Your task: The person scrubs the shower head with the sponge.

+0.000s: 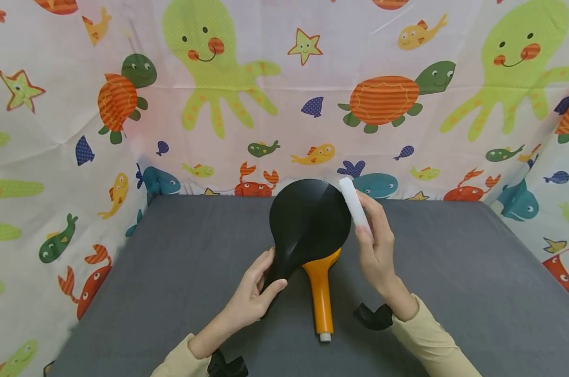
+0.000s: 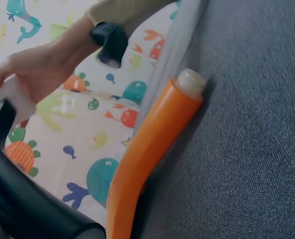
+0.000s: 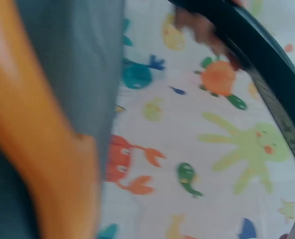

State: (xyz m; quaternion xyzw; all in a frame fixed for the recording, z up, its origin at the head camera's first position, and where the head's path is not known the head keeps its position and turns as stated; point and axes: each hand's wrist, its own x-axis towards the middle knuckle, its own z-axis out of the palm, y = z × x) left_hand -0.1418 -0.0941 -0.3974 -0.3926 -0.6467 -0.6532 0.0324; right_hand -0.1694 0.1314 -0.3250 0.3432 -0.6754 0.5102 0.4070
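My left hand (image 1: 252, 294) grips the handle of a black shower head (image 1: 308, 222), fingers behind and thumb across the front. Its smooth round back faces the head camera; a grey patterned face shows at the underside in the right wrist view. In my right hand (image 1: 380, 254) I hold a white sponge block (image 1: 355, 204) between thumb and fingers, right at the black head's right rim. Beneath lies an orange shower head (image 1: 321, 298) on the table, its pale threaded end (image 2: 191, 82) towards me. The black head hides most of its round part.
A grey cloth-covered table (image 1: 195, 235) spreads under everything. White curtains (image 1: 284, 125) printed with sea animals stand along the back and both sides. Black straps (image 1: 374, 317) sit at both wrists, over light sleeves (image 1: 430, 335).
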